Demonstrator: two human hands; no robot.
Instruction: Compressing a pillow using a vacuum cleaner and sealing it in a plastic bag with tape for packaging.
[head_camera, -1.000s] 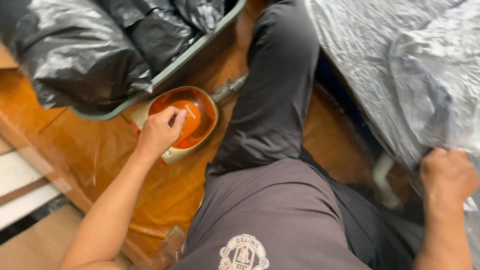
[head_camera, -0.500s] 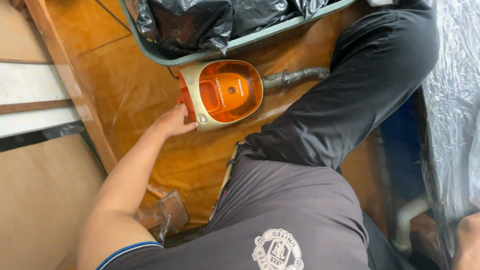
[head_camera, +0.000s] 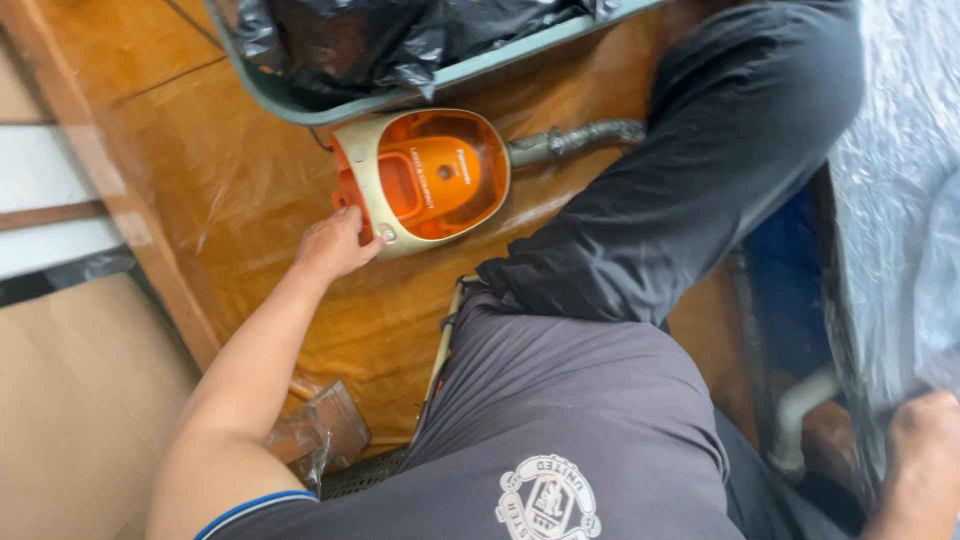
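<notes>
- Right hand (head_camera: 925, 460) sits at the lower right edge of the frame, knuckles up, against the clear plastic sheet (head_camera: 900, 200); whether it grips the sheet, I cannot tell.
- Dark grey shorts (head_camera: 560, 400) fill the bottom centre, and one leg (head_camera: 680, 190) stretches toward the upper right.
- A crumpled clear wrapper (head_camera: 320, 435) lies lower left, beside the forearm.
- Left hand (head_camera: 335, 245) is mid-left, fingers curled, fingertips pressing the near rim of the vacuum (head_camera: 425, 180).
- The vacuum, orange and cream, lies on the wooden floor (head_camera: 230, 180) at upper centre, its grey hose (head_camera: 580, 140) running right.
- Farthest up: a grey-green tub (head_camera: 300, 105) holding black bags (head_camera: 400, 30).
</notes>
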